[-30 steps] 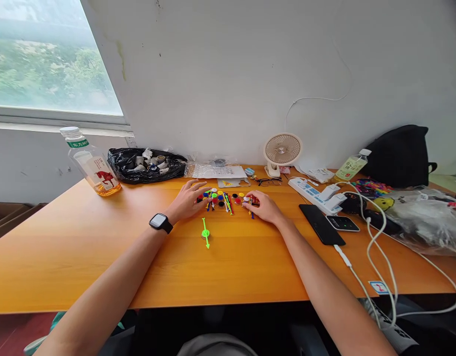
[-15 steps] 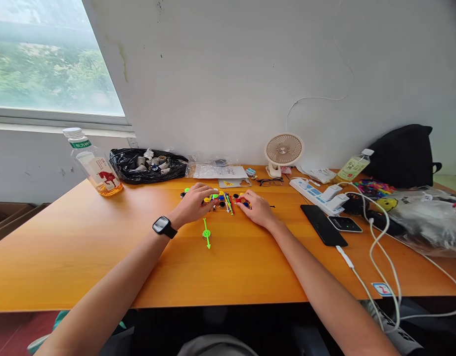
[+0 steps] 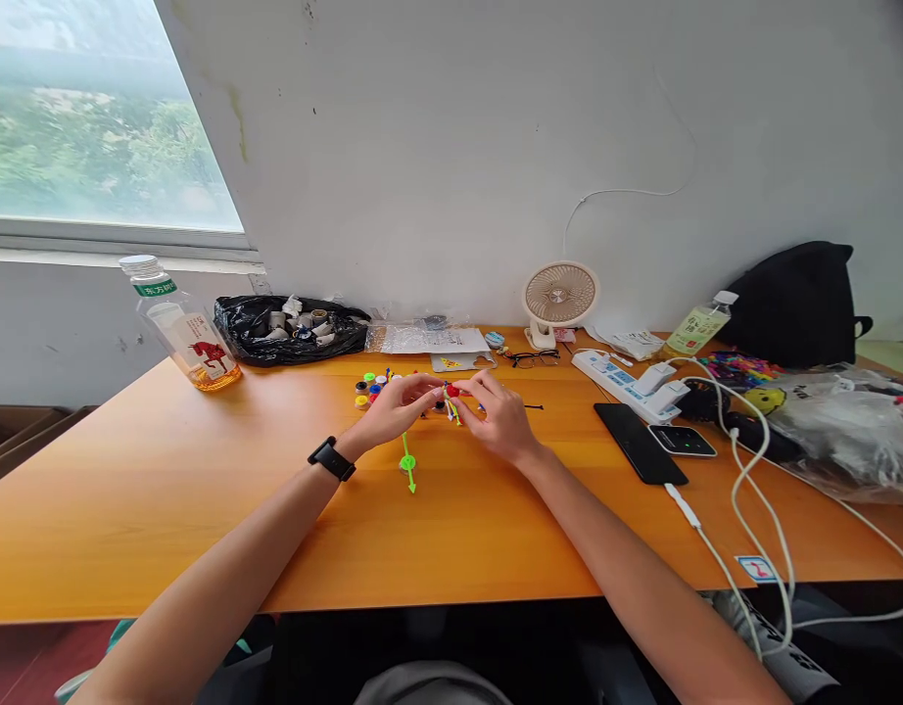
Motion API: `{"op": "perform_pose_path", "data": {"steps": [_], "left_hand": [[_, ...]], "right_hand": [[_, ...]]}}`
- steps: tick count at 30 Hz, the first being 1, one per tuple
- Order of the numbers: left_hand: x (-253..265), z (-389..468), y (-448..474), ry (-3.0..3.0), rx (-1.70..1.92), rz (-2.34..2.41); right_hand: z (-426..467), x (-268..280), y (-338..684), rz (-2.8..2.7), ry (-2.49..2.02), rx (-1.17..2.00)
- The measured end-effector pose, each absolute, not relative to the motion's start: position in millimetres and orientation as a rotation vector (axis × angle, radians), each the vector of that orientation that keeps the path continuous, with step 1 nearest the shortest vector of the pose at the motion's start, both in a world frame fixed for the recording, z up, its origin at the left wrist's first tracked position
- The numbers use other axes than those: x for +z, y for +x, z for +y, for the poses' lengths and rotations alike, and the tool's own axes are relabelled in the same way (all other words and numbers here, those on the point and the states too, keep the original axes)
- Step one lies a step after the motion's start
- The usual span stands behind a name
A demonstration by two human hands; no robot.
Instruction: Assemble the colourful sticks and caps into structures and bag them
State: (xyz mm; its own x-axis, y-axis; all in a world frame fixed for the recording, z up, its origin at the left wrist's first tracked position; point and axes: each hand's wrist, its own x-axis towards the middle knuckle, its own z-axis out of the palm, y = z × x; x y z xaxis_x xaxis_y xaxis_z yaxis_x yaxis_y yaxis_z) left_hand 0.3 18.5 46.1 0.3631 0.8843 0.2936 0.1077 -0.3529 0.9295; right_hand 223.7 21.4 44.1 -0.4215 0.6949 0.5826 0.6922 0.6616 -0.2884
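A small red round piece (image 3: pixel 452 390) is held up between the fingertips of both hands. My right hand (image 3: pixel 498 416) pinches it from the right. From the left, the thumb and fingers of my left hand (image 3: pixel 395 409) close on its edge; my left wrist wears a black watch. Below the hands, a bright green arrow-shaped pointer (image 3: pixel 408 463) lies on a small round base. Small coloured round pieces (image 3: pixel 361 400) sit beyond my left hand, partly hidden by it. Thin coloured sticks (image 3: pixel 455 415) show under the fingertips.
On the wooden table (image 3: pixel 334 548) stand a tilted-looking drink bottle (image 3: pixel 194 338), a black plastic bag (image 3: pixel 238 328) and a small fan (image 3: pixel 561 294). To the right are a power strip (image 3: pixel 605 377), a black phone (image 3: pixel 639 444), white cables (image 3: pixel 749 470) and another bottle (image 3: pixel 693 331).
My hands have come together, and the red piece is now up between their fingertips. The left hand has moved right and uncovered more round pieces. The green pointer stays put.
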Motion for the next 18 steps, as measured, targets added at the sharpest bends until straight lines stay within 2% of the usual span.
{"op": "perform_pose_path", "data": {"steps": [5,12,18], "left_hand": [[44.2,17.0,4.6,1.511,0.993,0.829],[46.0,18.0,2.8,1.399,1.115,0.872],[47.0,18.1,1.2,1.416,1.157,0.847]], "right_hand": [[14.5,42.5,218.1,-2.267,-0.992,0.078],[20.3,44.3,220.6,-2.049,-0.827,0.253],[24.9,42.9,227.4,-2.09,-1.08,0.357]]}}
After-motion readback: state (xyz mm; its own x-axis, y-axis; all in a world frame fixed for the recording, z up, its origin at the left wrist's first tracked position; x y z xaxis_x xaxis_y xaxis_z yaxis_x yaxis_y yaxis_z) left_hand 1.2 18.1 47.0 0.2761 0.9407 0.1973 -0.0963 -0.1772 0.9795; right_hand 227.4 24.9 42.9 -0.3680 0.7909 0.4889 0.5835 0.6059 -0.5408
